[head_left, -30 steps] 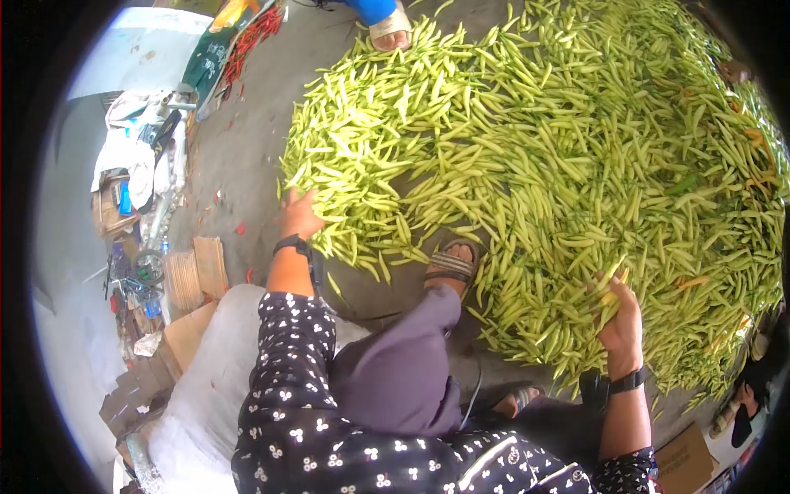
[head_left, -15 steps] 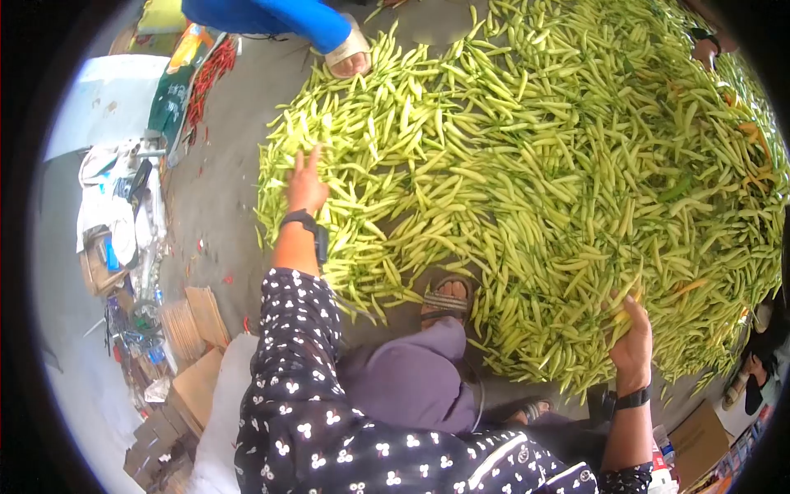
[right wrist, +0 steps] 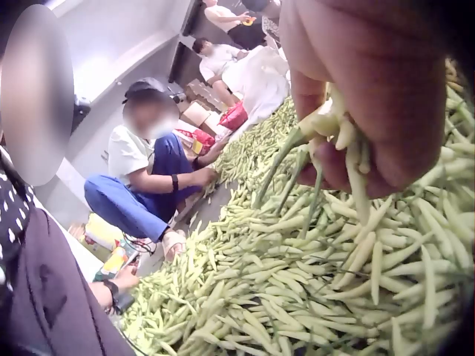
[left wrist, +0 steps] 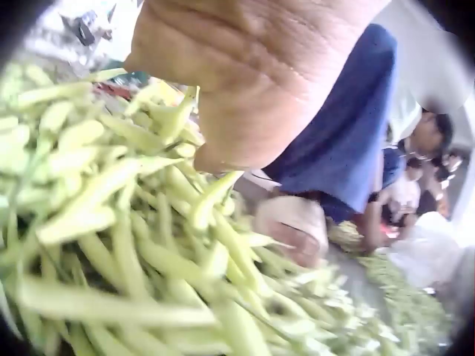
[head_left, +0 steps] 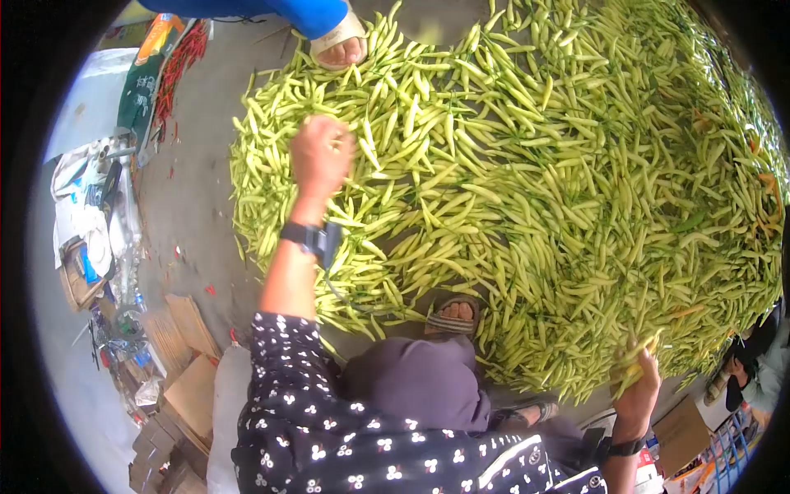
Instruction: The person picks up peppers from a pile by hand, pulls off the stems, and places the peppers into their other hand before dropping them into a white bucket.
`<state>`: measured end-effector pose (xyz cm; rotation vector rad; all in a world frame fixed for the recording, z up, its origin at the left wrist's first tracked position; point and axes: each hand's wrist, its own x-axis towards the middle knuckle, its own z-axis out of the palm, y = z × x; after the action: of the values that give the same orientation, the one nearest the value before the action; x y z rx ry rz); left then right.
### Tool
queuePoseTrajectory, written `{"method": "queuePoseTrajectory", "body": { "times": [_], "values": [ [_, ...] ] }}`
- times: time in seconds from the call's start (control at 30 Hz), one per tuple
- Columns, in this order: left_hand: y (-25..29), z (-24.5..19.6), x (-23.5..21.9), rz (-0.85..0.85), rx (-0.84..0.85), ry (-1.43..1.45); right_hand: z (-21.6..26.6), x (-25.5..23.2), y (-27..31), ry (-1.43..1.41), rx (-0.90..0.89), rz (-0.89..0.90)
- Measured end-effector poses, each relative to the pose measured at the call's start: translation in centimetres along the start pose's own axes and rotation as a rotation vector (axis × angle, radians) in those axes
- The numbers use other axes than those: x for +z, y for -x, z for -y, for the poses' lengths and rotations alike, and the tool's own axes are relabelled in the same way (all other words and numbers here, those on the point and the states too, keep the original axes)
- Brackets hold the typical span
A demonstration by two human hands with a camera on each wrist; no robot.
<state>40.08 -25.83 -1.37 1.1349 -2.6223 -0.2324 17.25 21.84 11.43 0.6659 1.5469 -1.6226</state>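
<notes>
Pale green peppers [head_left: 527,198] lie in a wide layer over the floor. At the layer's left part, the left hand [head_left: 322,160] has curled fingers, blurred, with a pale bit of pepper showing between them. The left wrist view has this hand [left wrist: 249,81] low over the peppers [left wrist: 111,259], its fingertips partly hidden. My right hand [head_left: 640,391], by the layer's near right edge, grips several peppers [head_left: 634,360]. In the right wrist view, the right hand [right wrist: 364,89] pinches these peppers [right wrist: 356,167], stems hanging down, above the others.
A person [right wrist: 145,148] in blue trousers sits across the peppers, one sandalled foot [head_left: 341,49] at their edge. Cardboard [head_left: 193,391] and clutter lie at left, red peppers [head_left: 179,70] at upper left. My sandalled foot [head_left: 455,315] stands at the near edge.
My left hand has moved forward and its spread fingers have curled in. The right hand, still holding peppers, sits slightly lower in the head view, which has shifted.
</notes>
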Motion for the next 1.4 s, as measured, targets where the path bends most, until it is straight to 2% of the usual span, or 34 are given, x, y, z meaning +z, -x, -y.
{"method": "queuePoseTrajectory", "body": {
  "times": [0.03,0.07,0.13,0.2,0.3,0.33,0.37,0.43,0.53,0.57,0.6,0.77,0.83,0.87,0.93,0.97,1.03,1.1,1.17,1.23,1.3,1.37,1.4],
  "values": [
    [1.5,-2.1,0.5,0.070,0.060,0.002,-0.1,0.0,0.2,-0.002,0.002,0.008],
    [3.1,-3.8,0.9,0.127,0.040,-0.064,-0.3,0.0,0.7,-0.019,-0.008,0.016],
    [4.1,-4.9,2.2,0.182,0.050,-0.124,-1.0,-0.7,1.1,-0.037,-0.011,0.028],
    [5.3,-5.1,3.0,0.191,-0.109,-0.146,-1.8,-2.2,1.0,-0.020,-0.002,0.023],
    [5.3,-5.3,3.4,0.166,-0.180,-0.087,-2.3,-3.9,0.6,0.011,0.012,0.059],
    [5.0,-5.7,3.3,0.235,-0.305,-0.020,-2.3,-4.2,0.6,0.014,0.023,0.053],
    [5.0,-6.3,2.7,0.215,-0.292,-0.034,-2.7,-5.1,0.9,0.006,0.034,0.048],
    [5.0,-6.7,3.6,0.408,-0.510,0.069,-2.6,-5.8,1.4,-0.035,0.057,0.065],
    [5.2,-7.0,4.4,0.445,-0.474,0.071,-2.8,-6.3,2.4,-0.057,0.040,0.055],
    [5.3,-7.2,4.7,0.460,-0.440,0.085,-2.8,-6.4,2.8,-0.070,0.029,0.113],
    [5.6,-6.8,5.7,0.456,-0.453,0.157,-2.9,-6.5,3.1,-0.084,0.018,0.168],
    [6.5,-6.4,8.1,0.401,-0.484,0.352,-3.4,-7.3,4.4,-0.151,0.037,0.162],
    [6.2,-7.5,7.0,0.420,-0.582,0.591,-3.3,-7.3,4.9,-0.176,0.036,0.165],
    [6.0,-8.2,6.6,0.428,-0.570,0.593,-3.3,-7.3,5.1,-0.183,0.024,0.163],
    [5.3,-11.8,4.5,0.397,-0.605,0.892,-3.3,-7.3,5.4,-0.195,0.009,0.152],
    [5.3,-13.5,3.9,0.412,-0.589,0.895,-3.3,-7.3,5.6,-0.201,-0.001,0.150],
    [5.2,-18.3,3.0,0.453,-0.439,1.238,-3.4,-7.2,5.8,-0.234,-0.034,0.139],
    [6.0,-25.4,0.0,0.634,-0.270,1.258,-3.2,-6.9,6.1,-0.228,-0.004,0.193],
    [7.4,-30.7,-1.8,0.912,0.005,1.054,-3.5,-6.9,5.8,-0.277,-0.052,0.200],
    [8.8,-35.5,-4.6,1.105,0.450,0.949,-3.4,-6.5,5.8,-0.308,-0.084,0.232],
    [10.5,-39.0,-6.5,1.292,0.663,0.861,-3.4,-6.7,5.7,-0.344,-0.103,0.236],
    [12.2,-41.3,-6.8,1.280,0.959,0.849,-4.0,-7.4,5.3,-0.405,-0.124,0.318],
    [12.6,-42.2,-6.9,1.273,1.036,0.850,-3.9,-7.1,5.6,-0.439,-0.119,0.255]
  ]
}}
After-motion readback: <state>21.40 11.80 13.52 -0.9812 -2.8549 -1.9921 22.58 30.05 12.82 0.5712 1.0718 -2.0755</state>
